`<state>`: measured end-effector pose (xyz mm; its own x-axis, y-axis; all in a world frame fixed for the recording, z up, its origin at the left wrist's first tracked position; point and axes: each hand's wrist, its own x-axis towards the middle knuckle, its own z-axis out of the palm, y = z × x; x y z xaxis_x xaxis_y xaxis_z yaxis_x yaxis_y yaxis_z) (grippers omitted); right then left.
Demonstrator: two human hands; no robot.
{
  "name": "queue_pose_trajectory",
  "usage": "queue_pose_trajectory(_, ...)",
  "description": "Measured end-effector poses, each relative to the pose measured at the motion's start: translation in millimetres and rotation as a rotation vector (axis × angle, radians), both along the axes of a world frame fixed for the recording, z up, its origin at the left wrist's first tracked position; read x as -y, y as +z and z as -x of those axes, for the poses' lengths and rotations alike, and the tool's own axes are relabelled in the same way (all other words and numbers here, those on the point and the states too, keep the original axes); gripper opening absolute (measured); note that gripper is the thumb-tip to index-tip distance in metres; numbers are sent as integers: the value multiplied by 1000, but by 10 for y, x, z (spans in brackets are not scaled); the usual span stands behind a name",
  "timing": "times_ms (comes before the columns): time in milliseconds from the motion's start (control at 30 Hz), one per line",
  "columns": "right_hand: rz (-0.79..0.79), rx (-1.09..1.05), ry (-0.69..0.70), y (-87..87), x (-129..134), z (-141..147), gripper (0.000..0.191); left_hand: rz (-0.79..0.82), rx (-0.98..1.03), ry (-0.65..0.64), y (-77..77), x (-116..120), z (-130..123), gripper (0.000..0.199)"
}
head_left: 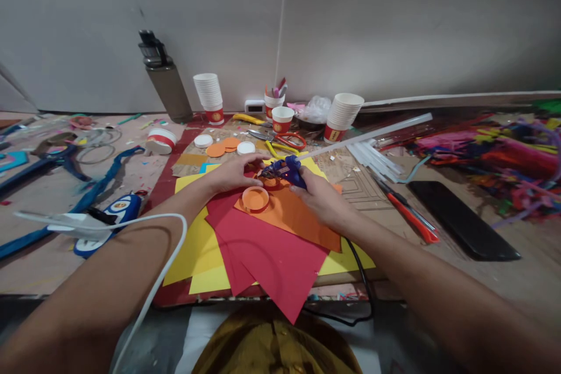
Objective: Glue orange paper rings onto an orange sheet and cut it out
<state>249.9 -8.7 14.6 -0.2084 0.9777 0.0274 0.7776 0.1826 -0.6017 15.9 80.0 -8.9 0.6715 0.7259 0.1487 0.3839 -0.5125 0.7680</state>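
Your right hand (322, 196) gripping a blue plastic glue gun (288, 172), left hand (234, 175) curving half-closed, hold unclear, scrap-strewn pinkish tabletop (30, 274) stretching to a flat grey wall (394, 29)

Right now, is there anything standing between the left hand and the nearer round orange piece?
Nothing visible does: the nearer round orange piece lies just on the camera's side of the left hand. The blue glue gun, in the right hand, is beyond it and to the right.
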Motion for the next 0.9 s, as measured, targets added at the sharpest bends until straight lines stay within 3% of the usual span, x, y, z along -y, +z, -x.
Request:
queue_pose_trajectory(367, -16, 87, -67, 55, 55, 19, 20, 30, 12, -12, -20, -12, -2, 67)
queue_pose_trajectory(900, 19, 20, 23, 50, 82, -11, 24, 31, -14, -22, 3, -5, -6, 68)
